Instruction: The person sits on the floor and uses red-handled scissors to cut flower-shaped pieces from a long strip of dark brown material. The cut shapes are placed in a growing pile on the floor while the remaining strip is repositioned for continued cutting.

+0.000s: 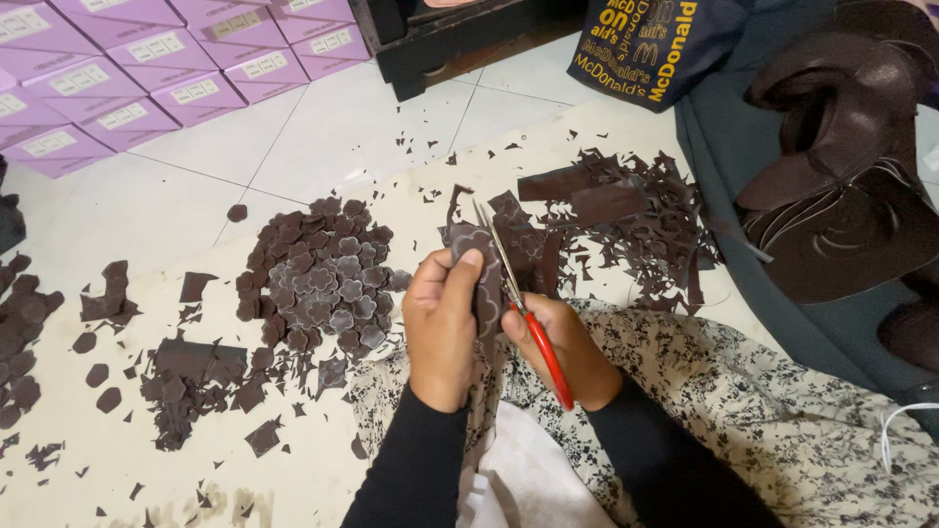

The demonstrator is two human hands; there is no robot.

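A pale sheet [323, 460] spread over the white tiled floor [333, 137] carries nearly everything here, probably so that offcuts land on it rather than on the tiles. Past its far left corner stand stacked lilac boxes [147, 68], well apart from the work; a dark blue bag [646, 44] lies beyond the far edge, and large curved pieces of dark brown sheet material [851, 166] rest on grey cloth at the right, near enough to reach. A patterned cloth [763, 411] covers the person's lap along the sheet's near edge. On the sheet, finished work and waste appear to be kept apart: a dense heap of flower-shaped cutouts [328, 279] sits left of centre, just beside the hands, while a ragged pile of scraps [626, 215] lies toward the far right edge, with a smaller clump of offcuts [191, 376] toward the near left. More rounded pieces [20, 332] gather at the left edge. Above the lap, the left hand [442, 328] is closed on a brown strip with scalloped flower outlines [468, 244] — thumb pressed on its face, holding it upright and steady in front of the blades. The right hand [572, 352] grips the red-handled scissors [523, 313], blades pointing away and lying along the strip's right edge — whether they are parted or closed cannot be told.
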